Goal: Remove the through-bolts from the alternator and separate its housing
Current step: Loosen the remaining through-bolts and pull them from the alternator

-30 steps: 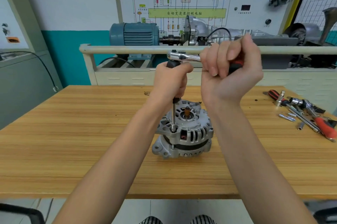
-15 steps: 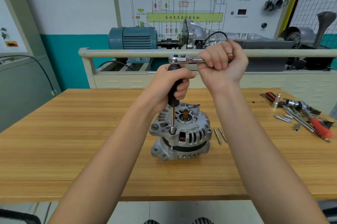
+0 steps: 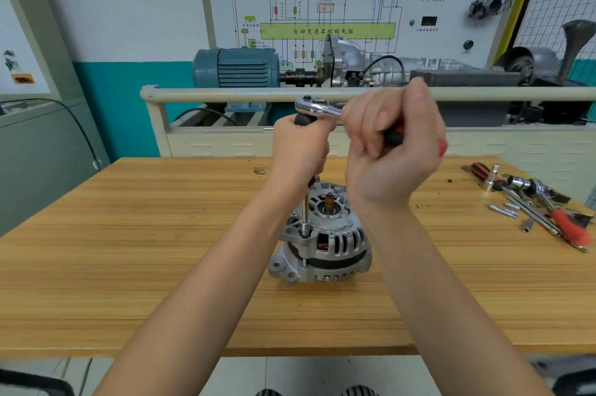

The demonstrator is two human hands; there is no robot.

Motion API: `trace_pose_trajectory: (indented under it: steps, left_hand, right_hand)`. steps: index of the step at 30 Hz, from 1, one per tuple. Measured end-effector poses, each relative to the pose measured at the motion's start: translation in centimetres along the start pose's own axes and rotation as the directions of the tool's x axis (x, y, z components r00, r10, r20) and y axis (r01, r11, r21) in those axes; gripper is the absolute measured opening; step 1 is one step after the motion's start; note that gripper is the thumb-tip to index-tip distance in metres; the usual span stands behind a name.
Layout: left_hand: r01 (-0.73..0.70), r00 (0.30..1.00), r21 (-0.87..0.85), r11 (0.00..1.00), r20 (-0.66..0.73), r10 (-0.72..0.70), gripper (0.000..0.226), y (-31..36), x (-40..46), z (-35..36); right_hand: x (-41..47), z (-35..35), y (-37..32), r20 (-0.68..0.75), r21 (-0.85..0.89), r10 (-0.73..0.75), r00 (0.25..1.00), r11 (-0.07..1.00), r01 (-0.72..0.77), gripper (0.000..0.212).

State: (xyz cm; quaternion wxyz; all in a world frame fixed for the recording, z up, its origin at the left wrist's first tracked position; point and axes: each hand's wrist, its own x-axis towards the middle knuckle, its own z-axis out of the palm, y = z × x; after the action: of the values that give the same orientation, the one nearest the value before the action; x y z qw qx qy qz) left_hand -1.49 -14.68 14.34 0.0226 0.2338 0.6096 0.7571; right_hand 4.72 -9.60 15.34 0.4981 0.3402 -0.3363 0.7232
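Standing upright near the middle of the pale wooden workbench (image 3: 129,266) is the silver cast-aluminium alternator (image 3: 322,247), its shaft end pointing up. The left hand (image 3: 301,150) is gripping the black handle of a long chrome extension bar (image 3: 305,211), whose lower end is sitting on a through-bolt at the alternator's near-left rim. The right hand (image 3: 393,150) is curling around the red-and-black handle of the chrome ratchet wrench (image 3: 317,106), whose head is sitting on top of the extension; this hand is blurred and is covering most of the handle. Both forearms are hiding parts of the bench beside the alternator. Lying at the far right of the bench are scattered chrome sockets and red-handled tools (image 3: 541,205). Behind the bench a blue-grey electric motor (image 3: 237,68) is standing under a wiring-diagram board (image 3: 325,8).
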Motion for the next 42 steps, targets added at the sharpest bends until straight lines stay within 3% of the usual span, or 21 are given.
trace_pose_trajectory:
  steps: [3, 6, 8, 11, 14, 16, 19, 24, 27, 29, 31, 34, 36, 38, 40, 42]
  left_hand:
    - [-0.024, 0.999, 0.015, 1.0, -0.037, 0.024, 0.04, -0.1, -0.1, 0.1]
    - [-0.003, 0.995, -0.008, 1.0, 0.097, 0.004, 0.041, 0.0, 0.0, -0.7]
    - [0.022, 0.972, -0.018, 1.0, 0.236, -0.017, 0.041, 0.3, 0.3, -1.6]
    - [0.079, 0.894, -0.025, 0.997, 0.444, -0.06, 0.039, 0.6, 0.7, -2.4]
    - [0.136, 0.835, -0.045, 0.99, 0.543, -0.09, 0.042, 0.7, 0.9, -2.4]
    - [0.146, 0.85, -0.067, 0.987, 0.518, -0.091, 0.05, 0.5, 0.9, -2.3]
    - [0.093, 0.92, -0.046, 0.995, 0.385, -0.068, 0.059, 0.2, 0.6, -1.9]
    - [0.037, 0.995, -0.017, 0.999, 0.094, -0.035, 0.051, -0.1, 0.5, -0.5]
    - [-0.004, 1.0, 0.03, 1.0, 0.003, 0.004, 0.045, -0.4, 0.5, 0.0]
    - [-0.02, 0.999, 0.041, 0.999, 0.033, 0.018, 0.044, -0.5, 0.5, -0.2]
    - [-0.011, 0.989, 0.006, 1.0, 0.149, 0.01, 0.048, -0.4, 0.6, -0.8]
    - [0.026, 0.934, -0.036, 0.999, 0.357, -0.011, 0.045, 0.1, 1.0, -2.2]
    - [0.05, 0.885, -0.07, 0.996, 0.466, -0.012, 0.038, 0.3, 1.3, -2.7]
    - [0.083, 0.837, -0.1, 0.992, 0.547, -0.015, 0.036, 0.3, 1.3, -2.8]
    - [0.109, 0.815, -0.097, 0.989, 0.579, -0.033, 0.039, 0.2, 1.2, -2.5]
    - [0.123, 0.826, -0.084, 0.989, 0.561, -0.055, 0.044, 0.1, 1.1, -2.3]
  right_hand:
    - [-0.5, 0.4, 0.2, 0.036, -0.087, -0.055, 0.998, 0.995, 0.058, 0.034]
    - [1.2, -0.7, -0.2, -0.044, 0.154, 0.161, 0.986, 0.976, -0.153, 0.047]
    - [2.8, -1.9, -0.2, -0.118, 0.334, 0.364, 0.924, 0.891, -0.308, 0.052]
    - [4.6, -3.2, 0.4, -0.166, 0.56, 0.616, 0.77, 0.702, -0.441, 0.05]
    - [5.2, -3.7, 1.1, -0.164, 0.651, 0.688, 0.707, 0.614, -0.447, 0.047]
    - [4.9, -3.4, 1.2, -0.182, 0.635, 0.659, 0.73, 0.645, -0.425, 0.045]
    - [3.8, -2.7, 0.5, -0.179, 0.541, 0.526, 0.831, 0.758, -0.364, 0.049]
    - [0.9, -0.6, 0.1, -0.075, 0.15, 0.124, 0.99, 0.982, -0.111, 0.047]
    - [-0.6, 0.5, 0.3, 0.06, -0.156, -0.146, 0.987, 0.976, 0.154, 0.03]
    - [-0.9, 0.7, 0.4, 0.102, -0.21, -0.181, 0.978, 0.957, 0.199, 0.025]
    - [-0.3, 0.2, 0.4, 0.063, -0.116, -0.109, 0.992, 0.986, 0.116, 0.032]
    - [1.8, -1.1, 0.2, -0.024, 0.152, 0.152, 0.988, 0.977, -0.147, 0.047]
    - [3.2, -2.2, 0.2, -0.073, 0.335, 0.366, 0.928, 0.885, -0.323, 0.049]
    - [4.3, -3.2, 0.6, -0.116, 0.517, 0.559, 0.821, 0.74, -0.431, 0.048]
    - [4.9, -4.0, 1.1, -0.124, 0.649, 0.66, 0.741, 0.619, -0.443, 0.049]
    - [5.0, -4.1, 1.4, -0.135, 0.677, 0.672, 0.728, 0.599, -0.428, 0.049]
